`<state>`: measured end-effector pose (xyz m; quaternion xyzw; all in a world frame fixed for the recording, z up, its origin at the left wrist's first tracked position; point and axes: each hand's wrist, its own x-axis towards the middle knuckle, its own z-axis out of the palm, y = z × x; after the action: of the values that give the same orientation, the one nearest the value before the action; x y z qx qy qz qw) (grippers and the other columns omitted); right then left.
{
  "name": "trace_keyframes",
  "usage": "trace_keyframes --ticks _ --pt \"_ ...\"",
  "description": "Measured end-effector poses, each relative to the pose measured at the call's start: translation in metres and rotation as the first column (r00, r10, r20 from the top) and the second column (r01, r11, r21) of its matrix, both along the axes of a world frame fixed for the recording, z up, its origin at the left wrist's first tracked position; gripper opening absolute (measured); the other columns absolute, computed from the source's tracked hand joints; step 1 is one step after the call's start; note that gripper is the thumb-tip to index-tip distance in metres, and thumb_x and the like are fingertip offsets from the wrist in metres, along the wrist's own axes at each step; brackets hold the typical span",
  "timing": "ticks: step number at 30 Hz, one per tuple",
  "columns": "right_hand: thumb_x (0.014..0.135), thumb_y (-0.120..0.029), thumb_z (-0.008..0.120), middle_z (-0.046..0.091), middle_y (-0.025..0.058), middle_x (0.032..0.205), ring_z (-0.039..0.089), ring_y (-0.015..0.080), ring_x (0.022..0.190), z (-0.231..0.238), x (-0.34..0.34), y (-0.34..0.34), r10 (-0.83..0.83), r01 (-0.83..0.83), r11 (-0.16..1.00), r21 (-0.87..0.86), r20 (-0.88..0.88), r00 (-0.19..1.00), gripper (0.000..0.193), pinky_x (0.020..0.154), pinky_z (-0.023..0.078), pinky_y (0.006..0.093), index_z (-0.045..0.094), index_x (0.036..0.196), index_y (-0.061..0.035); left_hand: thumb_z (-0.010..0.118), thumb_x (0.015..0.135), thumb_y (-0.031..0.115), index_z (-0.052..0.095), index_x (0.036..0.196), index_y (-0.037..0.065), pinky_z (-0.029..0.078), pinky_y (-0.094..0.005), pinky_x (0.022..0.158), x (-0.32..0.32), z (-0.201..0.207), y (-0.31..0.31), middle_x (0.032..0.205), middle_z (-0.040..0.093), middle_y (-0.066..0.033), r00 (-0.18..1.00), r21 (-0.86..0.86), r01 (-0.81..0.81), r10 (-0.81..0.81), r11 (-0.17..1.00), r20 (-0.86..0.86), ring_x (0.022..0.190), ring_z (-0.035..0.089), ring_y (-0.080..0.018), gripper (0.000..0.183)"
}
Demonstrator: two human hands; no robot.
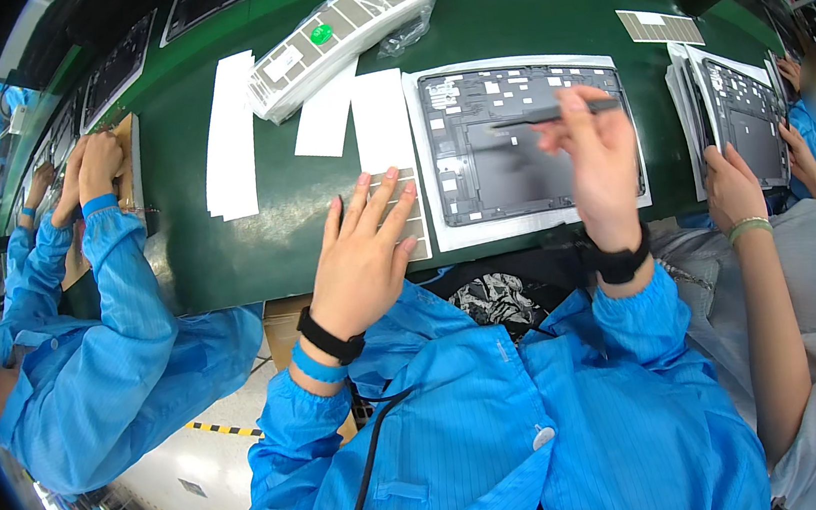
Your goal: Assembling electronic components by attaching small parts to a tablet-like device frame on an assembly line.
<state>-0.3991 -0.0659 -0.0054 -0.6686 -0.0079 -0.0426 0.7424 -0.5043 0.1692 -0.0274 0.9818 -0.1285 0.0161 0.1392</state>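
Note:
My left hand [357, 266] lies with fingers spread on a sheet of tan strips [412, 222], holding it against the green table. Pinched in my right hand [603, 164] is a pair of dark tweezers [535, 118], its tips pointing left. It hangs over a flat dark device housing [509, 171] dotted with small white pieces. Whether the tweezer tips carry anything is too small to tell. Beneath the housing is a white padded sheet [538, 228]. A white paper strip [380, 117] extends beyond my left fingertips.
A thick stack of tan-strip sheets [343, 36] in clear plastic lies at the back, among white paper strips [232, 139]. Another tan-strip sheet [660, 27] lies at far right. Co-workers sit on both sides; the right one's hand [734, 185] holds a similar housing [746, 116].

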Motion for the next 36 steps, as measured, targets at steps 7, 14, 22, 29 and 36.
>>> trace_keyframes --ticks 7,14,22,29,36 --pt "0.099 -0.019 0.055 0.063 0.0074 0.076 0.061 0.0106 0.064 -0.035 0.021 0.049 0.075 -0.079 0.992 -0.099 -0.037 0.996 0.02 0.06 0.049 0.0237 0.054 0.101 0.0011 0.067 0.083 0.013 0.061 0.111 0.002 0.044 -0.0409 0.087 0.032 0.011 -0.005 0.116 0.055 -0.0123 0.987 -0.239 -0.019 0.057 0.971 0.151 0.105 0.053 -0.0322 0.03" --pt "0.1 -0.017 0.054 0.062 0.0068 0.075 0.062 0.0111 0.067 -0.036 0.02 0.048 0.046 -0.049 0.995 -0.083 -0.042 0.998 0.019 0.063 0.048 0.0232 0.051 0.101 0.0009 0.068 0.082 0.013 0.06 0.109 0.001 0.043 -0.0412 0.089 0.047 0.013 -0.01 0.113 0.053 -0.0136 0.997 -0.32 -0.069 0.08 0.945 0.022 0.105 0.052 -0.0326 0.031" --pt "0.1 -0.017 0.054 0.061 0.0059 0.071 0.061 0.0111 0.068 -0.036 0.015 0.052 0.028 -0.034 0.994 -0.105 -0.057 0.998 0.019 0.065 0.048 0.0236 0.05 0.103 0.0015 0.071 0.079 0.012 0.059 0.104 0.001 0.043 -0.0411 0.087 0.05 0.009 -0.01 0.108 0.052 -0.0136 0.996 -0.346 -0.073 0.084 0.935 0.016 0.101 0.051 -0.033 0.029" --pt "0.1 -0.016 0.053 0.061 0.0064 0.072 0.061 0.0108 0.068 -0.033 0.017 0.053 0.018 -0.029 0.989 -0.143 -0.075 0.997 0.019 0.065 0.05 0.0234 0.05 0.102 0.0023 0.073 0.076 0.01 0.058 0.101 0.001 0.043 -0.0404 0.084 0.058 0.012 -0.014 0.105 0.052 -0.0136 0.995 -0.333 -0.067 0.086 0.941 0.043 0.098 0.052 -0.0332 0.031" --pt "0.1 -0.016 0.053 0.062 0.0066 0.071 0.062 0.0109 0.066 -0.03 0.016 0.056 -0.03 0.016 0.986 -0.167 -0.082 0.996 0.019 0.063 0.05 0.0235 0.051 0.1 0.0027 0.074 0.075 0.009 0.056 0.095 0.002 0.043 -0.0409 0.082 0.068 0.01 -0.017 0.101 0.052 -0.0131 0.994 -0.329 -0.072 0.093 0.941 0.048 0.094 0.052 -0.0329 0.028"
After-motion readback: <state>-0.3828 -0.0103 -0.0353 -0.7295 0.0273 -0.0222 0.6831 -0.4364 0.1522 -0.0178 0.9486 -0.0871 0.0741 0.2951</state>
